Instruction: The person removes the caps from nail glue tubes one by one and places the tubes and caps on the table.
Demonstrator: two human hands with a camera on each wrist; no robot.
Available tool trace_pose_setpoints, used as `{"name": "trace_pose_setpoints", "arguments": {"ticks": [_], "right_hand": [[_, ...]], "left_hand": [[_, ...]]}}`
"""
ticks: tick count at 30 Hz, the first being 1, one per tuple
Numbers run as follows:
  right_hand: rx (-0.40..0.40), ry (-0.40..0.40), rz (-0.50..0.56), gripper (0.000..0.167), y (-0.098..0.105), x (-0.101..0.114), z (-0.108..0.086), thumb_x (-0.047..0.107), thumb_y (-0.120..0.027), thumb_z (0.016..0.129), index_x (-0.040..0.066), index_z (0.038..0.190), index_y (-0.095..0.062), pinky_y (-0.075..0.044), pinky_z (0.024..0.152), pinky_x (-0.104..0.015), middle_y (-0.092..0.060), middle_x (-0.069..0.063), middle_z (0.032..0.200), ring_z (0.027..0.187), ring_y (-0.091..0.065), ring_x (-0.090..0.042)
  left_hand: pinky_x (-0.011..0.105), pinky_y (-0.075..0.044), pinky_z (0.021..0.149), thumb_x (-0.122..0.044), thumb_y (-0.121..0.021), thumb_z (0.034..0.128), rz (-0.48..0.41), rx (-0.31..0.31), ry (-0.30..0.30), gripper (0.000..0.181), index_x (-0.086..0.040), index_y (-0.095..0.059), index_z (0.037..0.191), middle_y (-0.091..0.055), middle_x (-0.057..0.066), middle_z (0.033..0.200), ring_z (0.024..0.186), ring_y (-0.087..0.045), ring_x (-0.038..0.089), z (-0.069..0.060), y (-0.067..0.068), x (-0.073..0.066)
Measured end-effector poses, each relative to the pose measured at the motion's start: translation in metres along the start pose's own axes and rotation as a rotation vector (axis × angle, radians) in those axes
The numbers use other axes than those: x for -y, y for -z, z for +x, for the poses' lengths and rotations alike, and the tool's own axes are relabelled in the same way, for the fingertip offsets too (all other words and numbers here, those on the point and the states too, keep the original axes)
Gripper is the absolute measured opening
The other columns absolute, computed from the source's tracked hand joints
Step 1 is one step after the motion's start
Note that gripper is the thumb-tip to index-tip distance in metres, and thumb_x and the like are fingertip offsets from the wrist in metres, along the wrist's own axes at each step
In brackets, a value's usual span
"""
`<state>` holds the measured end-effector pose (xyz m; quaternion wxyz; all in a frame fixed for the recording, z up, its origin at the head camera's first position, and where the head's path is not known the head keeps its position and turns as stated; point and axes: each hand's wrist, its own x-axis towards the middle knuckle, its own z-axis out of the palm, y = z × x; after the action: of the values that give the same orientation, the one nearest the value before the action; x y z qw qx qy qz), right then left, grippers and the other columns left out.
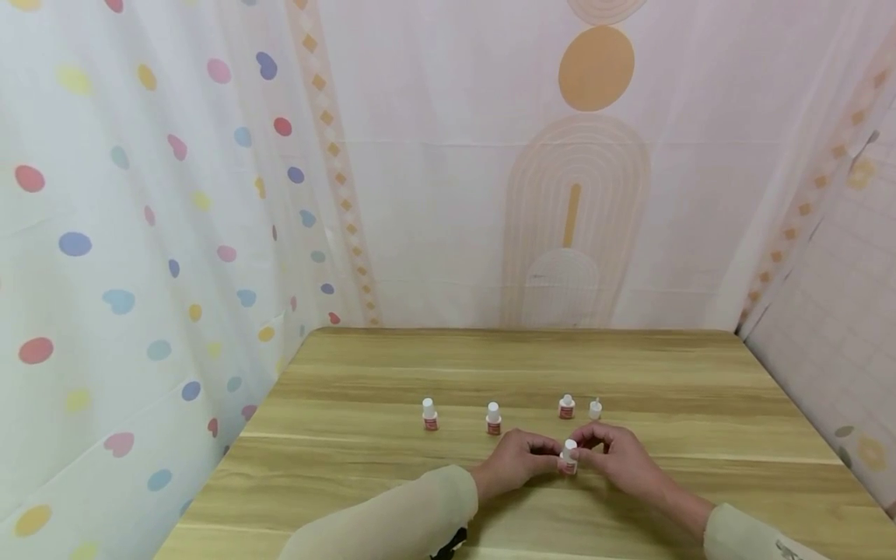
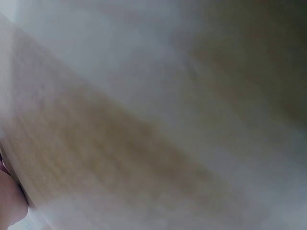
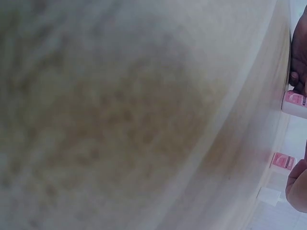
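Note:
Between the two hands in the head view stands a small white bottle with a red label (image 1: 568,459), near the middle of the table. My left hand (image 1: 514,463) holds its lower body from the left with thumb and fingers. My right hand (image 1: 623,459) pinches it near its white cap from the right. In the right wrist view the bottle (image 3: 293,106) shows at the right edge beside the left hand's fingertips. Just behind it, an uncapped bottle (image 1: 566,407) stands upright, with a loose white cap (image 1: 595,410) beside it, thin stem up. The left wrist view is mostly blur.
Two more small white bottles with caps on stand to the left, one farther left (image 1: 430,415) and one nearer the hands (image 1: 493,419). All rest on a wood-grain table (image 1: 350,467). Patterned curtains (image 1: 434,194) hang behind and beside it.

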<state>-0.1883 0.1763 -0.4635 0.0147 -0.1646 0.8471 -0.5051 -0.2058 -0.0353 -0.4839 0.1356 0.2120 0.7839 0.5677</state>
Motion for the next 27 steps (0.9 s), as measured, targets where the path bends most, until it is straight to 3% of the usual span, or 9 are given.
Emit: {"name": "trace_pose_setpoints", "arguments": {"ticks": [7,18,27], "right_hand": [[0.023,0.055,0.047,0.015,0.0008,0.0017,-0.0015,0.02,-0.074,0.09,0.01,0.101,-0.072,-0.042,0.07,-0.026,-0.069,0.0,0.095,0.087,-0.059,-0.01],[-0.003,-0.006,0.007,0.018,0.0006,-0.0016,0.0019,0.026,-0.077,0.087,0.012,0.098,-0.072,-0.043,0.071,-0.027,-0.068,0.002,0.09,0.084,-0.059,-0.011],[0.028,0.064,0.047,0.017,0.0027,-0.0015,0.0003,0.018,-0.074,0.09,0.007,0.102,-0.071,-0.043,0.071,-0.026,-0.069,-0.002,0.095,0.086,-0.059,-0.01]], "left_hand": [[0.022,-0.05,0.08,-0.024,-0.077,0.0875,0.019,-0.009,-0.003,0.014,-0.016,-0.08,0.098,-0.074,-0.011,0.089,0.088,-0.064,0.0,-0.0014,0.0003,0.0003],[0.022,-0.049,0.08,-0.025,-0.078,0.0872,0.02,-0.014,0.02,0.012,-0.017,-0.08,0.097,-0.074,-0.012,0.089,0.087,-0.063,0.0,-0.0016,-0.0003,-0.0016],[0.021,-0.049,0.079,-0.023,-0.077,0.088,0.026,0.0,-0.002,0.014,-0.014,-0.08,0.098,-0.074,-0.009,0.091,0.087,-0.063,0.0,-0.0012,0.0001,-0.0023]]}}
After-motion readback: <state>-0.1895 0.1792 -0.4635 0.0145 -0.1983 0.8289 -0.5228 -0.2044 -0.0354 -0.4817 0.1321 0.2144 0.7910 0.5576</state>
